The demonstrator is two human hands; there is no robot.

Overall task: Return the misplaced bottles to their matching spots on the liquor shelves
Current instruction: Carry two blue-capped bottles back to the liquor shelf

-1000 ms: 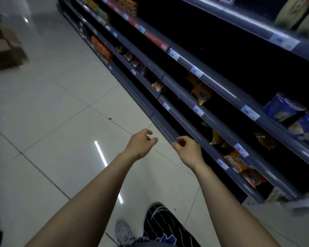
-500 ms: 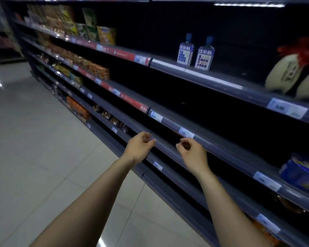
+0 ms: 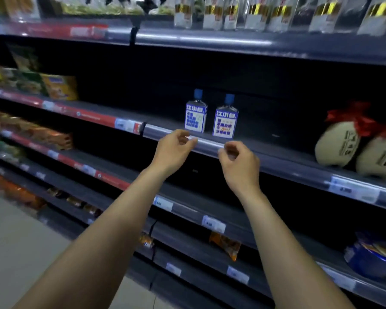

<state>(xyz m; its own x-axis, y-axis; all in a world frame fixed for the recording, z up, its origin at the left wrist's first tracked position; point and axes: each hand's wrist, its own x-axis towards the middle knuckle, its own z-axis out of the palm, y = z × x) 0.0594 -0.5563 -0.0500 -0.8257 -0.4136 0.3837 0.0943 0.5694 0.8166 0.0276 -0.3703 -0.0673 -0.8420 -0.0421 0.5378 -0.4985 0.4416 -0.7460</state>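
Left hand: the left hand (image 3: 173, 150) is hanging in the air in front of the middle shelf (image 3: 276, 150), fingers loosely curled, thumb and forefinger lying close together, gripping nothing.
Right hand: the right hand (image 3: 240, 166) is hovering just beside the left one, a little lower, fingers likewise loosely bent and holding nothing.
Left bottle: a small blue-capped bottle (image 3: 196, 118) with a blue and white label is standing upright near the shelf's front edge, just above and behind the left hand.
Right bottle: a second blue-capped bottle (image 3: 225, 122) of the same kind is standing upright just beside the first, apart from both hands.
Top shelf: a row of clear bottles (image 3: 212, 14) with white labels and gold bands is standing along the shelf above.
Jugs: two cream jugs (image 3: 338, 143) tied with red ribbon are sitting at the right end of the middle shelf, well apart from the small bottles.
Snacks: boxed snacks (image 3: 58, 86) are filling the left end of the shelves; an orange packet (image 3: 225, 243) and a blue bag (image 3: 370, 257) are lying on lower shelves.
Price tags: white tags (image 3: 354, 190) are sitting in the shelf rail; their print is too blurred to read.
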